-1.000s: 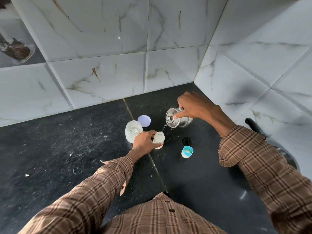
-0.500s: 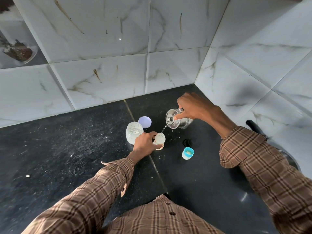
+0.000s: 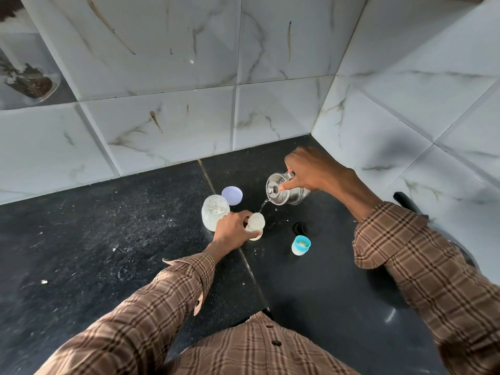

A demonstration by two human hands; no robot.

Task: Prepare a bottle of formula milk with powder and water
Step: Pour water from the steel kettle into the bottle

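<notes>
A small baby bottle (image 3: 256,223) stands upright on the black counter (image 3: 108,239), its mouth open, with pale contents inside. My left hand (image 3: 232,232) grips its side. My right hand (image 3: 311,169) holds a shiny steel kettle (image 3: 284,192) tilted to the left, one finger pressing its lid. A thin stream of water runs from the spout into the bottle's mouth. An open clear jar (image 3: 215,212) with white powder stands just left of the bottle, touching my left hand.
A lilac jar lid (image 3: 232,195) lies behind the jar. A blue-rimmed bottle cap (image 3: 301,245) sits right of the bottle, a small black object (image 3: 299,227) behind it. A dark pan handle (image 3: 408,203) juts out at the right wall. Tiled walls form a corner close behind.
Both hands hold the same pose while the water keeps running into the bottle. Nothing else has moved.
</notes>
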